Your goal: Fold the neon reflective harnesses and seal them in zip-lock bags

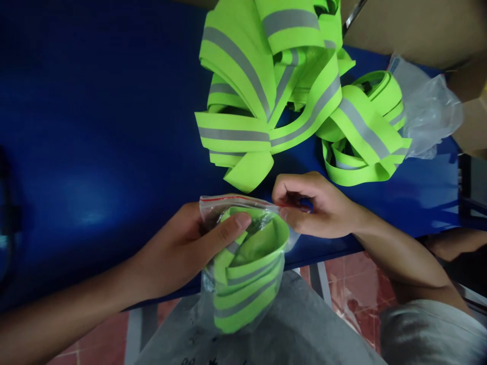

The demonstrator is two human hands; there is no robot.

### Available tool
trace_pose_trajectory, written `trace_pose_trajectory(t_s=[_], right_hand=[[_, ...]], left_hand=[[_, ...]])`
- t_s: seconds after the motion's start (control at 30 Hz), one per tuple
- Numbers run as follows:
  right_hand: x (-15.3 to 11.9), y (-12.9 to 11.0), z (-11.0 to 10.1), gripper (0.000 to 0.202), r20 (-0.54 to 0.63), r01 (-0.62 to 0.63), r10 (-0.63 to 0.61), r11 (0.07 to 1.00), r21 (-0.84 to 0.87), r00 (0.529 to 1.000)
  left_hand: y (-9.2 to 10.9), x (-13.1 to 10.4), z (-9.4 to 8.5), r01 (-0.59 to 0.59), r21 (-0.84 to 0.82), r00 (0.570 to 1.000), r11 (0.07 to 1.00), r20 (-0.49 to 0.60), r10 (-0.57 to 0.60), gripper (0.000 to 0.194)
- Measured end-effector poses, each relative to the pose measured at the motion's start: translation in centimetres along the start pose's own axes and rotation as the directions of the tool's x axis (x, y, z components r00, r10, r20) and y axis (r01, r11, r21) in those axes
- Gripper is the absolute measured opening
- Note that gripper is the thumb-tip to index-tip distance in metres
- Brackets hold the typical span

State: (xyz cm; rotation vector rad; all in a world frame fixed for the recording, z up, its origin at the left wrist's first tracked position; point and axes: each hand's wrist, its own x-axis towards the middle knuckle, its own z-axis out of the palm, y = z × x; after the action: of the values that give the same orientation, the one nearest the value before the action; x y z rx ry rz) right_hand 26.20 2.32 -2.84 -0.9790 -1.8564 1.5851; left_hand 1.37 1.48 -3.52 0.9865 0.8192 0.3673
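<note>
A clear zip bag (207, 304) with a red seal line along its top holds a bundled neon-green reflective strap (243, 299) with grey stripes. My left hand (190, 248) grips the bag from the left side, thumb across its front near the top. At the bag's upper right corner, my right hand (319, 205) pinches the seal end between thumb and curled fingers. The bag hangs at the table's front edge. Just beyond it lies a large heap of the same green straps (236, 132), with a smaller coiled bundle (365, 126) to the right.
A blue table (95, 126) spreads beneath the straps. Crumpled clear plastic (428, 109) lies by the smaller bundle, with cardboard boxes (414, 30) behind. Another person's arm (456, 243) shows at the right edge. A dark object (9, 218) sits at the far left.
</note>
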Motion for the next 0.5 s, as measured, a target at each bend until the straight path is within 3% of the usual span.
trace_pose_trajectory(t_s=[0.27,0.5], right_hand=[[-0.15,0.24,0.45,0.021,0.029,0.033,-0.034,0.999,0.020,0.999],[-0.20,0.07,0.60,0.019,0.068,0.062,-0.058,0.996,-0.058,0.996]], left_hand=[[0.45,0.07,-0.01,0.056,0.095,0.992,0.994,0.109,-0.066,0.037],[0.37,-0.17,0.01,0.091,0.202,0.988,0.975,0.104,-0.114,0.038]])
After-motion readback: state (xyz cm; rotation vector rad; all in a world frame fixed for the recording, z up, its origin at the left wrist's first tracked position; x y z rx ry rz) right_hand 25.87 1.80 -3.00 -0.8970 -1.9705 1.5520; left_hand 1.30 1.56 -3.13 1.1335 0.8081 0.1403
